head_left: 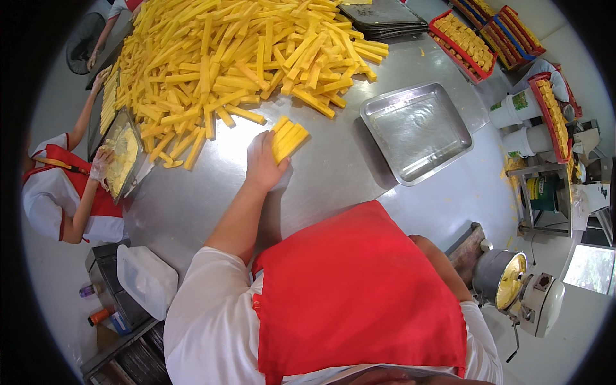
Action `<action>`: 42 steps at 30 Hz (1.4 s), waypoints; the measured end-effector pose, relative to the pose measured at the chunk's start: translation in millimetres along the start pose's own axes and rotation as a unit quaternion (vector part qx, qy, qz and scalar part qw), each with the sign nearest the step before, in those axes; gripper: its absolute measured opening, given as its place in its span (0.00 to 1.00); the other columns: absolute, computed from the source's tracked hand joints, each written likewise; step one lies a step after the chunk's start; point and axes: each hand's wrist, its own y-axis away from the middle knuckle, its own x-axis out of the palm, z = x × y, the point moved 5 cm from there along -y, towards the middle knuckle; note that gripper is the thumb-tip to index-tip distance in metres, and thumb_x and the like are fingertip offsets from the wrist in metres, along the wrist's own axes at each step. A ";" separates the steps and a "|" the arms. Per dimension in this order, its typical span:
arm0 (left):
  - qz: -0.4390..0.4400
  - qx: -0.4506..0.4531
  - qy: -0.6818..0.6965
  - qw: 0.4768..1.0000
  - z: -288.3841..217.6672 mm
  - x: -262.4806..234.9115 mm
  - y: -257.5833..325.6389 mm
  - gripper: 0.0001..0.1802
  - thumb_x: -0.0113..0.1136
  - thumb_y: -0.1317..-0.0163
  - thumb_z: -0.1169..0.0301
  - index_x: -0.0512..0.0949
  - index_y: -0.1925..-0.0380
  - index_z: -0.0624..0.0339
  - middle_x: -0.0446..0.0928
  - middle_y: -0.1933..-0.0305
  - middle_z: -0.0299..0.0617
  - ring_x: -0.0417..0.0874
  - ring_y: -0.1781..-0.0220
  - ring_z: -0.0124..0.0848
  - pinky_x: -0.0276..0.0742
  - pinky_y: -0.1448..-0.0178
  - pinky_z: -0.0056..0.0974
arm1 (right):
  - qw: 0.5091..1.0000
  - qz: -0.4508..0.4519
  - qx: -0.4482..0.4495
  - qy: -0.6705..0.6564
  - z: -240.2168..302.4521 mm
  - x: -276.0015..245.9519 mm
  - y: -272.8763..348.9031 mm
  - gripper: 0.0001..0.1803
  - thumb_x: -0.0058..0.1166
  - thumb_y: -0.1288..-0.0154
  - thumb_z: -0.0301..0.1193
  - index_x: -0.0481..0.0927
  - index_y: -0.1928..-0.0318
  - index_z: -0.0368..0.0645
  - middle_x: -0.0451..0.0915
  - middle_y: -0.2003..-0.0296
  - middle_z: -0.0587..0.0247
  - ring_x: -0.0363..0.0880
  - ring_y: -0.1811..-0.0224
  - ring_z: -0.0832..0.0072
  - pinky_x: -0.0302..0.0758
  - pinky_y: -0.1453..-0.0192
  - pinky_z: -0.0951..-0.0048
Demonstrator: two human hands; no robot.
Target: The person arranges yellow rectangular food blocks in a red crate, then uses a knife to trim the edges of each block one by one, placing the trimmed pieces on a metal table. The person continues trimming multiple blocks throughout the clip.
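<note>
I see my left hand [262,162] out on the steel table [333,167], closed around a small bunch of yellow sticks [288,138]. The bunch sits just right of my fingers and touches them. Its long side points up and to the right, away from me. The big pile [237,58] of the same sticks lies just past the bunch, farther from me. An empty tray [417,131] sits to the right, well apart from the bunch. My left hand is the near one. My right arm [443,263] hangs low by my red apron [359,289], and its hand is hidden, so I cannot tell if it is open.
</note>
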 end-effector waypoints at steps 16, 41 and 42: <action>-0.123 0.034 0.131 0.983 -48.5 -114.6 -32.3 0.53 0.75 0.58 0.64 0.58 0.31 0.58 0.70 0.43 0.52 0.68 0.39 0.50 0.65 0.33 0.50 | 0.988 -0.031 -0.093 0.119 -5.2 1.1 -14.7 0.23 0.58 0.40 0.34 0.78 0.45 0.41 0.82 0.52 0.46 0.81 0.50 0.54 0.76 0.47 0.59; -0.326 0.205 0.546 0.744 -80.1 -350.5 53.4 0.56 0.74 0.56 0.56 0.54 0.29 0.56 0.66 0.38 0.51 0.71 0.37 0.43 0.67 0.32 0.48 | 0.933 0.079 -0.148 0.319 71.4 -37.7 -79.7 0.37 0.64 0.48 0.49 0.75 0.40 0.41 0.82 0.51 0.48 0.81 0.49 0.55 0.77 0.46 0.64; -0.412 0.213 0.364 0.808 -84.5 -366.9 53.7 0.56 0.74 0.58 0.60 0.54 0.29 0.55 0.67 0.39 0.50 0.70 0.37 0.43 0.67 0.33 0.47 | 0.943 0.069 -0.147 0.289 67.5 -38.7 -80.2 0.36 0.64 0.47 0.48 0.75 0.40 0.41 0.82 0.50 0.48 0.81 0.48 0.55 0.77 0.46 0.63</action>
